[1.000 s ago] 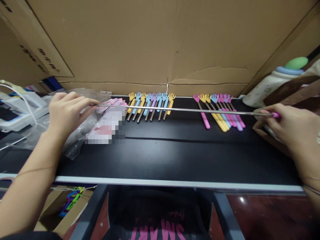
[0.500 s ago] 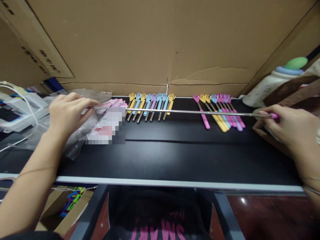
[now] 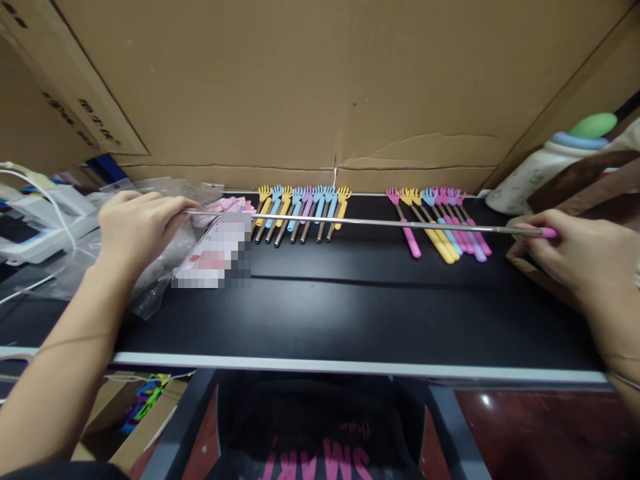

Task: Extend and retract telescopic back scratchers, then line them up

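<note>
Left hand (image 3: 137, 230) and right hand (image 3: 575, 257) pinch the rod (image 3: 360, 222) at its ends.
Dip it and you may scatter the scratchers (image 3: 297, 197) lined below.

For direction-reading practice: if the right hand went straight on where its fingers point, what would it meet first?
Going left along the rod, the right hand would probably meet the pink and yellow scratchers first; height is unclear.

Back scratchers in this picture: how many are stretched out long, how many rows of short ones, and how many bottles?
Stretched-out back scratcher, between left hand and right hand: 1
Rows of short back scratchers, left row and right row: 2
White bottle: 1
Total: 4
</note>
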Motion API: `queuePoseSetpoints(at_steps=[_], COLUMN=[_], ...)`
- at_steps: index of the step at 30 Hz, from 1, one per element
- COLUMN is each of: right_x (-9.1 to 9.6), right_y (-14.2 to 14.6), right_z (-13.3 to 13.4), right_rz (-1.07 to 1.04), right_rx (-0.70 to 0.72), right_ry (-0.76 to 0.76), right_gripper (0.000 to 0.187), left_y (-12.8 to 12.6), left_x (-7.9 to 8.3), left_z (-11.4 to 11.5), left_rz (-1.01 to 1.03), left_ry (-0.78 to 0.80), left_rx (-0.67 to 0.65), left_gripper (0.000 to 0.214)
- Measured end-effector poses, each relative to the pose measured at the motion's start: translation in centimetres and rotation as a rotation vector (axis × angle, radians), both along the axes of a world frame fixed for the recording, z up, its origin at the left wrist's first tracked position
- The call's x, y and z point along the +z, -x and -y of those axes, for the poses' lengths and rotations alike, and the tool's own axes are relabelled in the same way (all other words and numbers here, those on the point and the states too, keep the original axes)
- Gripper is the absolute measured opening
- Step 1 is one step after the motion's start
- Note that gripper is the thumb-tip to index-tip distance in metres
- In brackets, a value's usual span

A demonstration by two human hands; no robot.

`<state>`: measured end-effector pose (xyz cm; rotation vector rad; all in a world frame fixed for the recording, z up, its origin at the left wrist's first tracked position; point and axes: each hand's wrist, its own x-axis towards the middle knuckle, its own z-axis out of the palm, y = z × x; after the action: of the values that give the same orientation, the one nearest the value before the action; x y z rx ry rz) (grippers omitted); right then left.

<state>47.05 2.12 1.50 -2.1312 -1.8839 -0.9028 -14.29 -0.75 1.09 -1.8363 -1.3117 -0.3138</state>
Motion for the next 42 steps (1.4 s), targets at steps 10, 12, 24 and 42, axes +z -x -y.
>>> queuePoseSetpoints(at_steps=[10,12,24,42], right_x=[-0.4,-0.4,-1.2,-1.1], right_y=[-0.4,0.3,13.6,20.4], right_z=[-0.2,-0.1,1.6,4.7], right_rz=[0.032,0.049,0.170,0.204], right_rx=[0.015,0.023,0.437,0.603], right_ry=[-0.019,-0.021,0.069,0.114], right_gripper=[0.043,0.043,0.029,0.029], left_y=[0.3,-0.5,-12.3,-19.2], left_x=[0.2,0.3,0.3,-1.6], left_z=[0.0,0.1,0.4,2.0], left_rz=[-0.057,-0.080,-0.115,-0.040], left_ry=[0.011,-0.029,0.093,0.173], left_rx=[-0.053,-0.067,-0.301,-0.421], left_gripper=[0.026,0.027,0.023,0.019])
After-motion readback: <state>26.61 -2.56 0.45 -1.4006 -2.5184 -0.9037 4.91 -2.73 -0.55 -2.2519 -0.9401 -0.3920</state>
